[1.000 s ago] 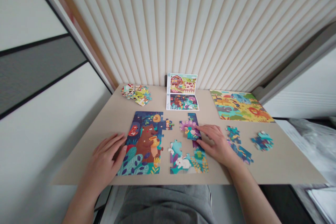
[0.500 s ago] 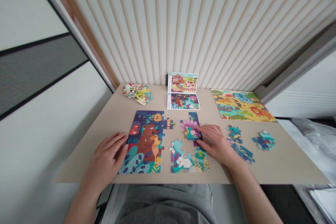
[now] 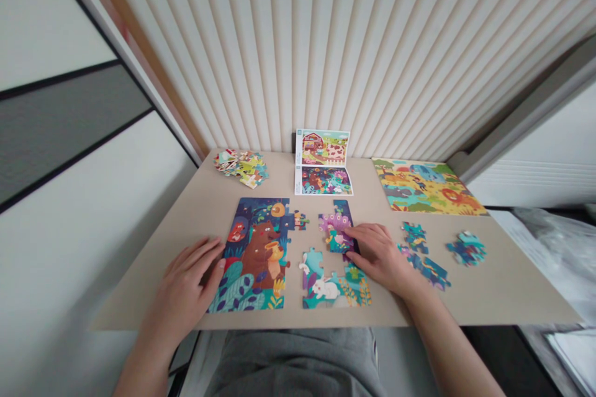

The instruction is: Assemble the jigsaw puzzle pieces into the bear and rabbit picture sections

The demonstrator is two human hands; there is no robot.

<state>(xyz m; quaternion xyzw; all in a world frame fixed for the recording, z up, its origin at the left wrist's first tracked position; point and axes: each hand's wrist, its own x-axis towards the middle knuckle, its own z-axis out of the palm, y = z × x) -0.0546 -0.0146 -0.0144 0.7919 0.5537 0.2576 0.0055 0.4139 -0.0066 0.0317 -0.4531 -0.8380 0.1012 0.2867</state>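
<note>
My left hand (image 3: 193, 282) lies flat with its fingers stretched out, touching the left edge of the joined bear section (image 3: 261, 260) of a jigsaw puzzle. Between the thumb and fingers of my right hand (image 3: 379, 254) is a teal and pink puzzle piece (image 3: 336, 242). That piece overlaps the lower part of the purple section (image 3: 334, 221), over a gap above the white rabbit section (image 3: 326, 288). Whether it is seated cannot be made out. A small piece (image 3: 300, 220) juts from the bear section's upper right side.
An open picture card (image 3: 325, 180) leans at the back. Loose pieces form a pile (image 3: 242, 166) at the back left. On the right lie a yellow animal puzzle (image 3: 426, 186), a few joined pieces (image 3: 415, 237) and a small dark teal pile (image 3: 467, 249).
The held puzzle piece has shifted slightly down and left over the gap, with my right hand still on it. My left hand stays beside the bear section. The whole view has shifted a little.
</note>
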